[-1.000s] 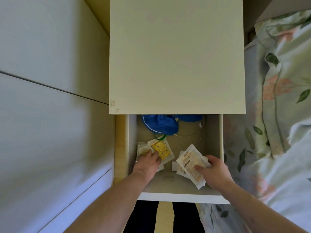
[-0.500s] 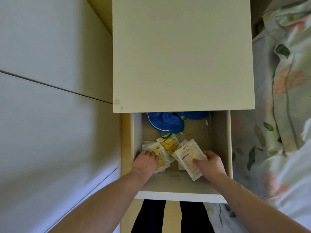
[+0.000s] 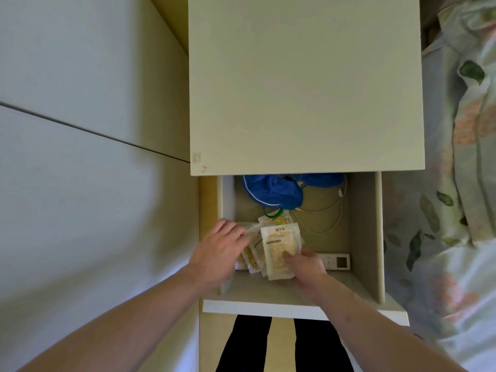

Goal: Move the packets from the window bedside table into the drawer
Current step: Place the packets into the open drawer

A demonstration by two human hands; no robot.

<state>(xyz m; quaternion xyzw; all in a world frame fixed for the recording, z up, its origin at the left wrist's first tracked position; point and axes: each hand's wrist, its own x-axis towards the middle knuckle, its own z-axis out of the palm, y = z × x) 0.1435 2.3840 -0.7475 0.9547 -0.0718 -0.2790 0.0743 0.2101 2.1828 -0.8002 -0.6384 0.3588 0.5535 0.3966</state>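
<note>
Both hands have drawn the packets (image 3: pixel 280 247) together into one overlapping stack on the drawer (image 3: pixel 365 224) floor. Left hand (image 3: pixel 224 249) lies flat, fingers straight, against the stack's edge; right hand (image 3: pixel 304 264) pinches the top packet. Advise squaring edges, then releasing. Printing on the packets is illegible.

Head camera looking steeply down, close over the open drawer (image 3: pixel 365 237), bedside table top (image 3: pixel 303 84) filling upper frame.
</note>
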